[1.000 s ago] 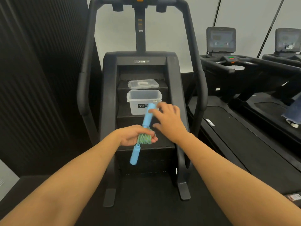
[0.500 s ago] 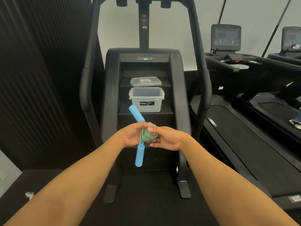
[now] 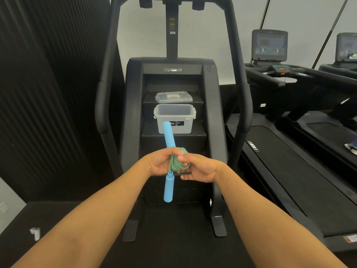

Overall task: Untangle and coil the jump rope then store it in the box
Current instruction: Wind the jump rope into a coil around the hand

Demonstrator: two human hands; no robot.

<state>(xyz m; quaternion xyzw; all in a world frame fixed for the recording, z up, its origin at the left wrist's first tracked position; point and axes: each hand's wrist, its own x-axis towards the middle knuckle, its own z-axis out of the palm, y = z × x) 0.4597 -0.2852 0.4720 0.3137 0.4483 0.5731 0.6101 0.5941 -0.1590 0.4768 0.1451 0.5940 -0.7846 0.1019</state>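
Gym floor. A black stair-climbing machine [image 3: 133, 113] with tall handrails [image 3: 243, 89] stands at centre. To its right lie a treadmill [image 3: 289, 180] and, farther right, a second treadmill [image 3: 320, 130], each with a console screen [image 3: 269, 45]. Ribbed black wall [image 3: 48, 93] at left.

On my feed I see only bare arms: the left forearm [image 3: 92, 215] and right forearm [image 3: 257, 213] are uncovered from the near edge up to the left hand [image 3: 158, 162] and right hand [image 3: 201, 170], both bare too.

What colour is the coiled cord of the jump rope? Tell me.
The cord is green flecked with blue, braided; head view.
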